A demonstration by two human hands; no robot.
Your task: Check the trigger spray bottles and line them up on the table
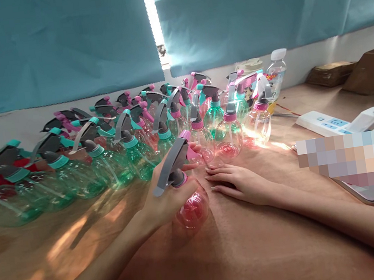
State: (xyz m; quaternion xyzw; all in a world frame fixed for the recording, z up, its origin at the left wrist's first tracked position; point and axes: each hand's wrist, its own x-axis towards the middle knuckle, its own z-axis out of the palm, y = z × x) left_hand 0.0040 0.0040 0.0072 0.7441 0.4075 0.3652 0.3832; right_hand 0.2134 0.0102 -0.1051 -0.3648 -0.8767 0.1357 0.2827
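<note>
L forearm (115, 261), pink btl (194, 209) w/in L fingers (187, 191)

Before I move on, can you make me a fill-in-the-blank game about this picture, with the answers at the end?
1. The left hand holds a spray bottle whose nozzle is coloured ____.
2. The right hand rests palm ____ on the table.
3. The drink bottle near the wall has a ____ cap.
4. The power strip lies toward the picture's ____ side.

Missing words: pink; down; white; right.
</note>
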